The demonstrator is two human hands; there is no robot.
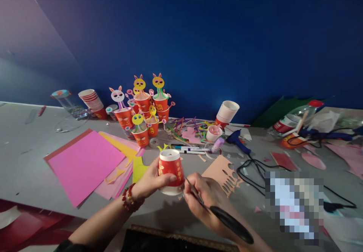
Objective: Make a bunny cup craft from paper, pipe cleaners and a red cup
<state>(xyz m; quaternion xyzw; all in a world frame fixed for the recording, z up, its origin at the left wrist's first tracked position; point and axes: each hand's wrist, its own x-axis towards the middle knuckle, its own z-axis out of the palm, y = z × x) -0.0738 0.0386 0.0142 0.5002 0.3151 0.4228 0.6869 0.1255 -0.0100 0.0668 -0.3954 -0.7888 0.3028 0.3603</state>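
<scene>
A red paper cup (172,170) with gold print is upside down, its white base up and its wide rim below. My left hand (154,180) is closed round the cup's left side, with the thumb across its front. At the cup's lower right, my right hand (201,193) grips a pair of scissors (231,221) near the metal blades. Their black handle points back along my forearm, and the blade tip is close to the cup wall; whether it touches I cannot tell. Small dark marks show on the cup's base.
Behind stand several decorated red cups (140,135) with paper animal faces. Pink paper sheets (87,161) lie left; a cut peach sheet (219,172) lies right. Markers (190,150), a blue glue gun (239,142), black cables (252,172) and stacked cups (228,110) are farther back.
</scene>
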